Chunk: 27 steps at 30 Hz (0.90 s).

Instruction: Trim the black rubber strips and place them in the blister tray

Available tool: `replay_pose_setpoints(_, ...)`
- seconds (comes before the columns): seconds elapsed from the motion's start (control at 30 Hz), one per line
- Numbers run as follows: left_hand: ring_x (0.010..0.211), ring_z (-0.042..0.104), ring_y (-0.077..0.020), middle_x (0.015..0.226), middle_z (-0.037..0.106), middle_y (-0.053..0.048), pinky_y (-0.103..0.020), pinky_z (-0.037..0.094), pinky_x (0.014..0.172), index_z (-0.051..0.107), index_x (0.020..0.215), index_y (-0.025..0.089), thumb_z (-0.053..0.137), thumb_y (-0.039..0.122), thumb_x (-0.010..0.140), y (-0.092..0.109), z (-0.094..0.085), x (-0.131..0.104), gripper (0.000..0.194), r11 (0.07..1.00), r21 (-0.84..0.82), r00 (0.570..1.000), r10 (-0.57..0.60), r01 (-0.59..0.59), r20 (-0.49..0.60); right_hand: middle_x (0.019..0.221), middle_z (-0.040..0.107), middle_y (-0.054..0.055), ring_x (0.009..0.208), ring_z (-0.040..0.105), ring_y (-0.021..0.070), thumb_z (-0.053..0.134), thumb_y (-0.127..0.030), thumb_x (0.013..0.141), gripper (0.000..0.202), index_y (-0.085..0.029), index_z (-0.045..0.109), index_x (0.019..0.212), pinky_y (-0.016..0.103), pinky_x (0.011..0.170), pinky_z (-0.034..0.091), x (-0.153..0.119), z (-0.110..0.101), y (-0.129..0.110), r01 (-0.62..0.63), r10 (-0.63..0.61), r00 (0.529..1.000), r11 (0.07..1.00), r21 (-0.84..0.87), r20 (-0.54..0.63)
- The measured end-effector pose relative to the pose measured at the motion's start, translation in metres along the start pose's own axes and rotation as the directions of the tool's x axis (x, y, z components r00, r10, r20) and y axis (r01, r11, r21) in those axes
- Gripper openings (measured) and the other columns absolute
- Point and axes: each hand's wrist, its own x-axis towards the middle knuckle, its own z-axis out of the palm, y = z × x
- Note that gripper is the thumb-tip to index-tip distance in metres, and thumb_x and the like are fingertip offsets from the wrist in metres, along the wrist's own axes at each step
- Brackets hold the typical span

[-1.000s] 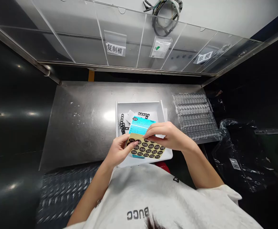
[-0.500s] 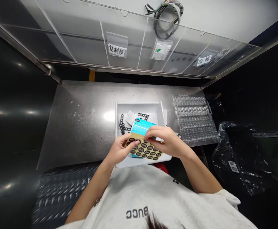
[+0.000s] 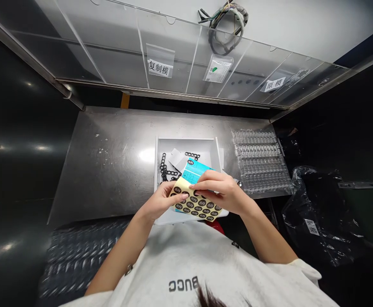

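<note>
A yellow sheet of round black stickers (image 3: pixel 199 208) is pinched at its left edge by my left hand (image 3: pixel 162 199), thumb on top. Behind it lies a blue printed label sheet (image 3: pixel 194 168) with one round black sticker at its upper left corner. My right hand (image 3: pixel 221 189) has its fingertips pressed together at the top edge of the sticker sheet; what they pinch is too small to make out. Both sheets are over a white tray (image 3: pixel 186 144), which holds black chain-like ring strips (image 3: pixel 163 164) and pale paper pieces (image 3: pixel 176 157).
Clear ribbed plastic trays (image 3: pixel 259 160) are stacked on the right of the metal table (image 3: pixel 109 170). More clear plastic trays (image 3: pixel 77 251) sit low at the left. A black plastic bag (image 3: pixel 317 213) hangs at the right. A transparent panel (image 3: pixel 116 55) spans the back.
The sticker sheet has shifted slightly right and down and tilted. The blue sheet has moved a little right. My right hand stays at the sticker sheet's top edge.
</note>
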Motion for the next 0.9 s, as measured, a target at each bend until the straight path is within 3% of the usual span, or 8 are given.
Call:
replay_pose_setpoints(0.23, 0.080, 0.067, -0.0186, 0.090, 0.074, -0.008, -0.027, 0.052, 0.072, 0.073, 0.105, 0.014, 0.078, 0.035, 0.076, 0.000, 0.006, 0.001, 0.036, 1.000, 0.003, 0.999, 0.026, -0.026, -0.046, 0.084, 0.066, 0.006, 0.079, 0.062, 0.0152, 0.052, -0.009, 0.094, 0.018, -0.019, 0.066, 0.096, 0.030, 0.066, 0.054, -0.003, 0.003, 0.001, 0.009, -0.014, 0.997, 0.998, -0.065, -0.080)
replay_pose_setpoints(0.53, 0.087, 0.069, -0.0207, 0.095, 0.075, -0.009, -0.028, 0.057, 0.075, 0.073, 0.107, 0.014, 0.074, 0.036, 0.080, 0.004, 0.009, -0.001, 0.035, 0.983, 0.148, 0.986, 0.125, -0.108, -0.112, 0.081, 0.070, 0.005, 0.076, 0.065, 0.0163, 0.056, -0.009, 0.091, 0.013, -0.019, 0.063, 0.086, 0.032, 0.067, 0.055, -0.004, 0.009, 0.001, -0.094, 0.076, 0.981, 0.991, -0.097, -0.177)
replay_pose_setpoints(0.9, 0.083, 0.068, -0.0174, 0.093, 0.075, -0.008, -0.024, 0.055, 0.073, 0.072, 0.107, 0.014, 0.073, 0.033, 0.081, 0.007, 0.011, -0.002, 0.032, 0.985, 0.136, 0.989, 0.120, -0.108, -0.087, 0.078, 0.070, 0.005, 0.074, 0.065, 0.0167, 0.053, -0.005, 0.091, 0.017, -0.019, 0.063, 0.088, 0.032, 0.063, 0.055, -0.003, 0.012, 0.004, -0.007, -0.035, 0.977, 0.981, -0.196, -0.209)
